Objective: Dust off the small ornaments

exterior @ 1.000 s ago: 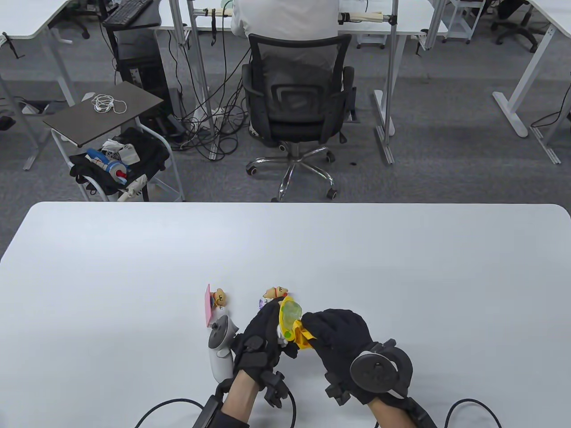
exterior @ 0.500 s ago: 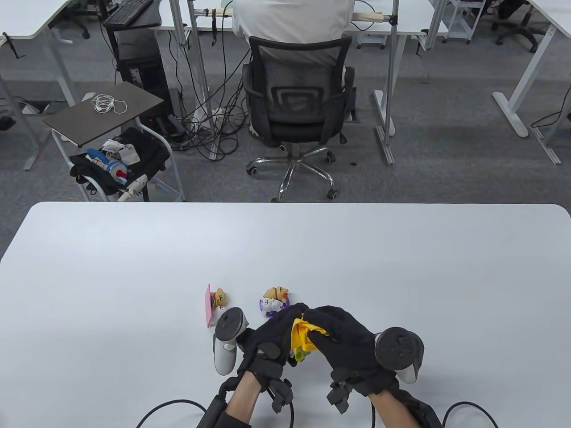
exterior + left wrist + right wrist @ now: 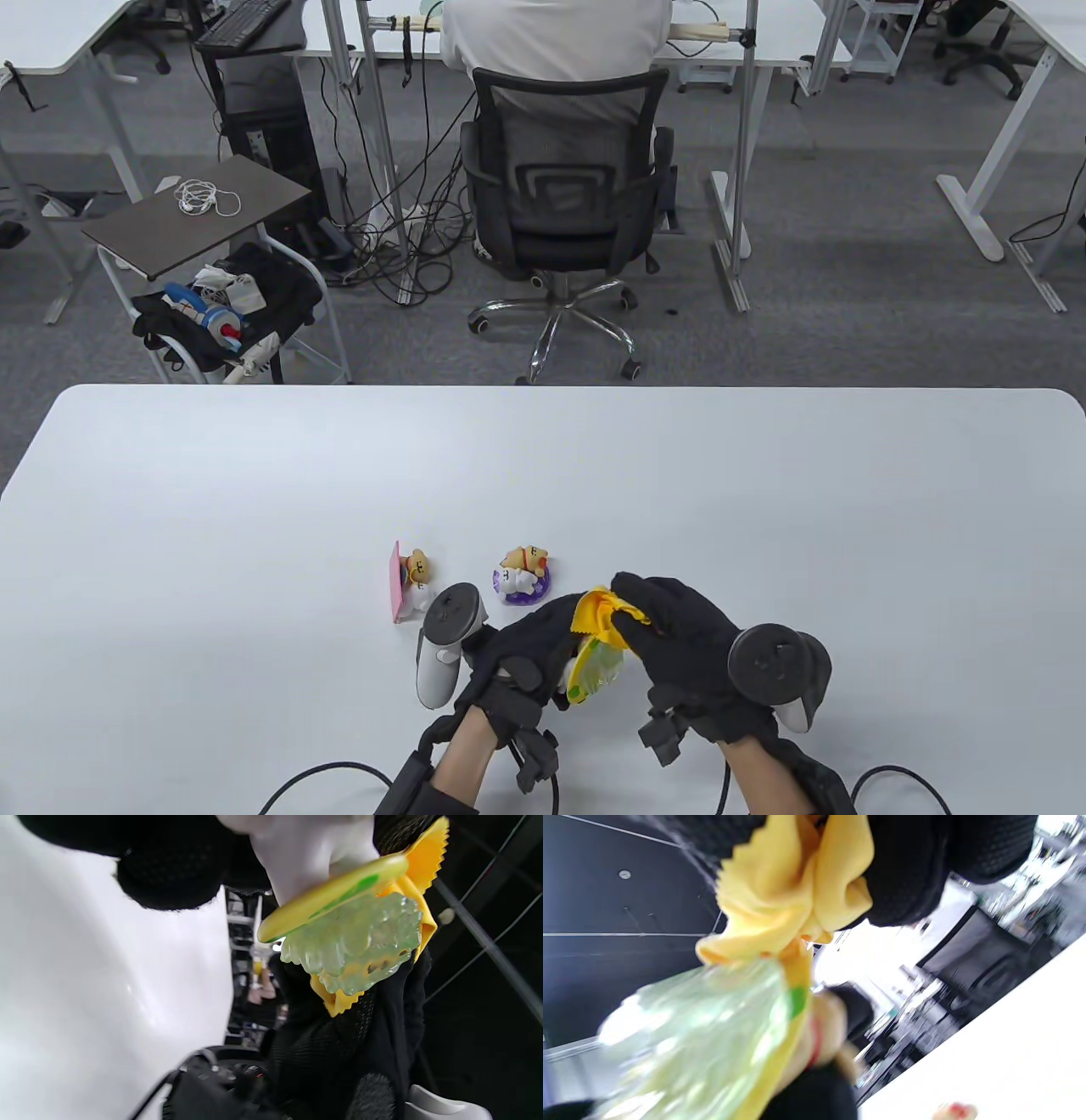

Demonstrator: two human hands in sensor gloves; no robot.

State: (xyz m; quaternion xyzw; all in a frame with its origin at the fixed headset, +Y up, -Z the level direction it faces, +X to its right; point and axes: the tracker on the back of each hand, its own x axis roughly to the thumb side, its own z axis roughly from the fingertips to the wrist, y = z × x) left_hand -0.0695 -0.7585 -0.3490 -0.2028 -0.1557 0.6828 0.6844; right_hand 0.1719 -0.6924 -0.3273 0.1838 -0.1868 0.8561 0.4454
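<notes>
Reading left to right from the held ornament as landmark:
Pink-backed ornament (image 3: 407, 581): stands on the white table (image 3: 254, 509) to the left of the held ornament and farther from the person; a small orange figure sits against a pink upright panel.
Purple-based ornament (image 3: 522, 577): stands on the table just beyond the held ornament, an orange and white figure on a round purple base.
Left hand (image 3: 517, 658): black glove, fingers curled round the held ornament, holding it up off the table near the front edge.
Held ornament (image 3: 594, 666): a flat yellow rim with a green patch, a bumpy clear pale-green underside, and a white figure on its other side; it sits tilted between the two hands.
Cloth (image 3: 604, 615): yellow with a zigzag-cut edge, bunched against the far side of the held ornament.
Right hand (image 3: 679, 637): black glove, just right of the held ornament, fingers curled and pinching the cloth onto it.
Table view only: the two other ornaments and both trackers on the hands' backs.
Left wrist view only: the knobbly texture of the clear green part (image 3: 356, 942) and the cloth's pinked edge (image 3: 428, 853) behind it.
Right wrist view only: the cloth's folds (image 3: 793, 891) gathered under the fingertips (image 3: 916, 870); the ornament (image 3: 704, 1035) below is blurred.
</notes>
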